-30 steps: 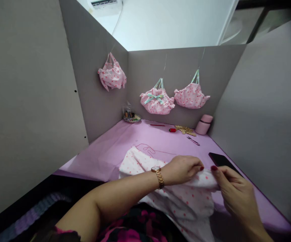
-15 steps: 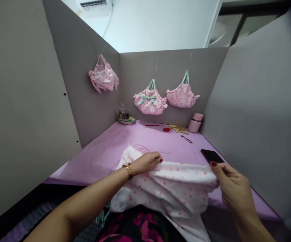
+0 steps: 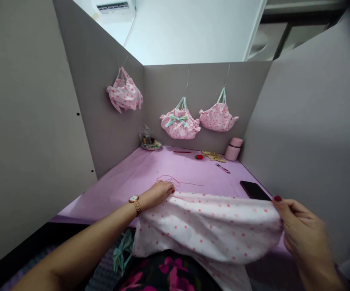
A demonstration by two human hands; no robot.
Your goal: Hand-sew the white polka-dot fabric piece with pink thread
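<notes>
Here | left hand [image 3: 159,190] grip: pinched closed on dotted cloth [image 3: 211,220] | right hand [image 3: 304,228] grip: likewise | edge straight, folds soft

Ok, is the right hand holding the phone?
No, the right hand grips the end of the cloth, while the phone lies on the table.
</notes>
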